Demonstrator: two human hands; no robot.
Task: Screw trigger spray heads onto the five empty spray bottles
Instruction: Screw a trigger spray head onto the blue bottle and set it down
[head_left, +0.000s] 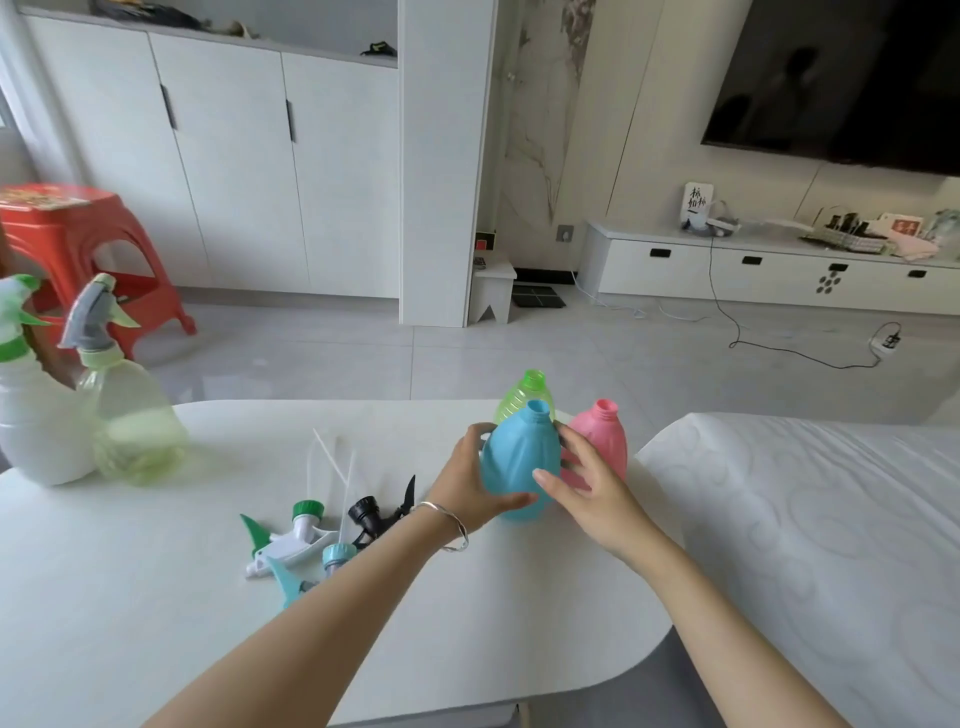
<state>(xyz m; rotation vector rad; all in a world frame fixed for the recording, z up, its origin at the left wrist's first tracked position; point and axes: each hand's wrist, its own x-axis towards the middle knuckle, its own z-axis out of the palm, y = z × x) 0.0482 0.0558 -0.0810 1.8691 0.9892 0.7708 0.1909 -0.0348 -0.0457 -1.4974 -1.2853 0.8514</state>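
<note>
A blue bottle (519, 457) with an open neck stands near the table's far right edge. My left hand (470, 483) wraps around its left side and my right hand (582, 480) touches its right side with fingers spread. Behind it stand a green bottle (522, 397) and a pink bottle (602, 436), both without heads. Three loose trigger heads lie left of my left wrist: a white-and-green one (291, 535), a teal one (322, 566) partly under my forearm, and a black one (376, 514). At far left stand a white bottle (36, 421) and a pale green bottle (132, 415), each with a head on.
The white table (156, 613) ends in a rounded edge at the right, next to a white mattress (831, 545). A red stool (78, 244) stands on the floor behind the left bottles. White cupboards and a TV unit line the far wall.
</note>
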